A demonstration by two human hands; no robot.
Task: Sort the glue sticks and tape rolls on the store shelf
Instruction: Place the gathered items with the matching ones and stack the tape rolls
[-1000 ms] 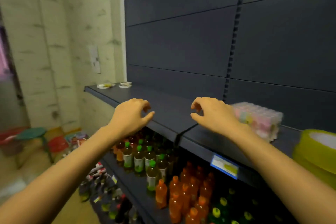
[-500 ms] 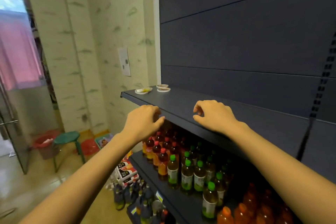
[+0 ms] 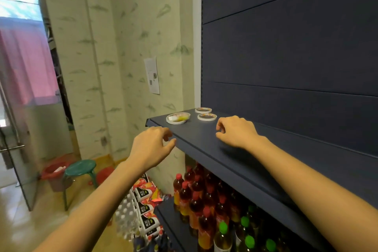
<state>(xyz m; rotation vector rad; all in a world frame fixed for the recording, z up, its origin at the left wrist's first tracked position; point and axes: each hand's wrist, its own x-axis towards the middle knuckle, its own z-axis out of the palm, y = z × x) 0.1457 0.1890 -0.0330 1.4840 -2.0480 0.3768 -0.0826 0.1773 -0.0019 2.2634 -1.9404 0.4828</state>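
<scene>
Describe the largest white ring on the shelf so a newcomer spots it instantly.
Follow the dark blue shelf above the bottles to its far end beside the wall. Three white rings lie there; the largest ring sits nearest the front corner, wider than the two smaller rings beside it, with a white-and-yellow object lying inside.

Three tape rolls lie at the left end of the shelf (image 3: 204, 145): a wide roll (image 3: 177, 118) by the front corner, and to its right a rear roll (image 3: 203, 110) behind a near roll (image 3: 207, 117). The right hand (image 3: 237, 131) is over the shelf, right of the near roll. The left hand (image 3: 151, 145) is off the front edge. Bottles (image 3: 196, 200) stand on the lower shelf (image 3: 171, 219). A stool (image 3: 80, 168) stands on the floor to the left.
</scene>
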